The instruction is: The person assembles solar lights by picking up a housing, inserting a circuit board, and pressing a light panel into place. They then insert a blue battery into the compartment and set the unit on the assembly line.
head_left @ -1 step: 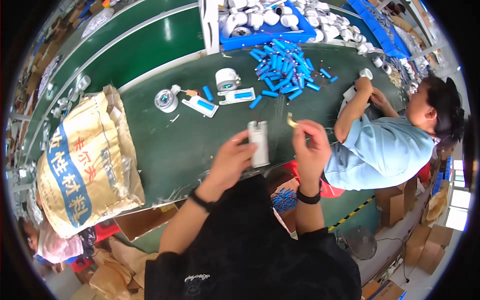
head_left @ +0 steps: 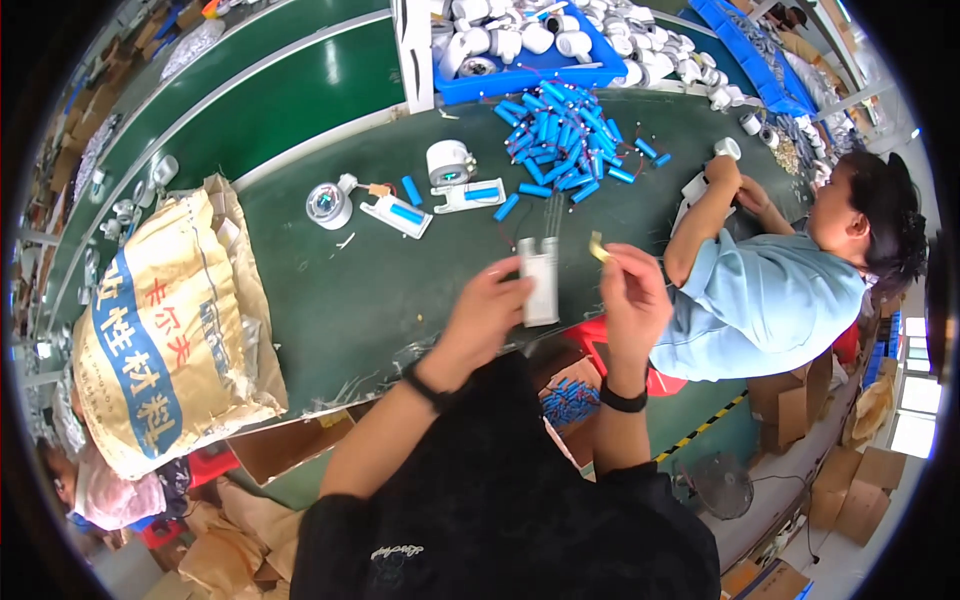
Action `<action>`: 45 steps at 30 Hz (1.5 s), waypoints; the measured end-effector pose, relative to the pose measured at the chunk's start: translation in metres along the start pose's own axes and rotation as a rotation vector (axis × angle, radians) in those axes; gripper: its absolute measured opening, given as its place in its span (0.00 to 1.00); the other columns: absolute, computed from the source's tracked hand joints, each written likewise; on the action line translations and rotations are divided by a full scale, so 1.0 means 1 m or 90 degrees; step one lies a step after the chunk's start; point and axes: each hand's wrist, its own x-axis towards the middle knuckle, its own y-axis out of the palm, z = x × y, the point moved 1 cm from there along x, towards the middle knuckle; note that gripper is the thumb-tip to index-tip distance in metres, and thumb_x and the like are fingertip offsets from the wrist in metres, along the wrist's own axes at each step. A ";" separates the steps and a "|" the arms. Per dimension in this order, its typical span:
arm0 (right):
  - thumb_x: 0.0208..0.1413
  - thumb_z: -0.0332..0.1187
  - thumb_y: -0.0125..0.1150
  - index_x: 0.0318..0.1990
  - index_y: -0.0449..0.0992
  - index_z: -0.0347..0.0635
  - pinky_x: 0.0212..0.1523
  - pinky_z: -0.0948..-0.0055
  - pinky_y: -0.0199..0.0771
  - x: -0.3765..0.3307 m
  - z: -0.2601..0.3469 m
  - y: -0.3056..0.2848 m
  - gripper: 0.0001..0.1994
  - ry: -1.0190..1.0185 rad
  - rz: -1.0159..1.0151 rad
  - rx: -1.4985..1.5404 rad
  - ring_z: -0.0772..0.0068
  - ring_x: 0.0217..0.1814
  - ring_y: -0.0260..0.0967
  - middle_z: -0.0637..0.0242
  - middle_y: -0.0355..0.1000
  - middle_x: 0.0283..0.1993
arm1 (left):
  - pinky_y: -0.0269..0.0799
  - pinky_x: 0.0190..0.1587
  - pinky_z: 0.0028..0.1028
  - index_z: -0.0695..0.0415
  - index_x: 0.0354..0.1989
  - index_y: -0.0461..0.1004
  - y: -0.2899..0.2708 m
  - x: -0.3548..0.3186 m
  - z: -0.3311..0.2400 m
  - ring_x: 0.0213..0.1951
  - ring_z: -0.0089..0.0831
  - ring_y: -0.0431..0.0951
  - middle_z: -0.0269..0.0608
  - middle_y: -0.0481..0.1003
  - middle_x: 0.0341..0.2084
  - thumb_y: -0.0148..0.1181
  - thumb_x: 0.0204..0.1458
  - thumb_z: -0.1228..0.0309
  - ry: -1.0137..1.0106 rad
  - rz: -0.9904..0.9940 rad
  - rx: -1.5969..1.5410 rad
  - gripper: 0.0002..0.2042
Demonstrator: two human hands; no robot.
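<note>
Looks maybe halfway there tbh, holding a white casing (head_left: pixel 541 288) in left hand (head_left: pixel 488 315) over the green bench (head_left: pixel 345 300), pinching a yellowish strip (head_left: pixel 598 247) in right hand (head_left: pixel 637 290), not joined yet, with two blue-celled casings (head_left: pixel 453 201) already lying beyond.

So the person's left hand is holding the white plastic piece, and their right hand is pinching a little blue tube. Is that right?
Not quite: the right hand isn't pinching a blue tube. The head view shows a small yellowish strip between its fingertips. The rest is right: the left hand is holding the white plastic piece.
</note>
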 end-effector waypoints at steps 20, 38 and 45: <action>0.58 0.22 0.48 0.36 0.71 0.39 0.31 0.76 0.69 -0.015 0.016 0.136 0.05 0.347 0.418 0.367 0.73 0.29 0.70 0.66 0.69 0.28 | 0.75 0.52 0.38 0.59 0.64 0.68 -0.119 -0.072 -0.115 0.50 0.44 0.77 0.53 0.73 0.55 0.67 0.53 0.75 0.637 -0.630 0.876 0.28; 0.63 0.26 0.56 0.47 0.78 0.40 0.33 0.75 0.66 0.002 -0.001 0.178 0.08 0.255 0.568 0.140 0.76 0.32 0.67 0.72 0.69 0.33 | 0.72 0.58 0.39 0.53 0.63 0.70 -0.188 -0.057 -0.170 0.56 0.50 0.75 0.51 0.75 0.53 0.73 0.44 0.76 0.406 -0.323 0.842 0.33; 0.50 0.30 0.72 0.50 0.80 0.42 0.40 0.58 0.72 0.017 -0.002 0.235 0.18 -0.234 0.428 -0.290 0.49 0.39 0.70 0.55 0.68 0.37 | 0.66 0.62 0.43 0.55 0.63 0.70 -0.174 -0.080 -0.163 0.61 0.55 0.67 0.53 0.69 0.59 0.74 0.42 0.78 0.553 -0.634 0.975 0.35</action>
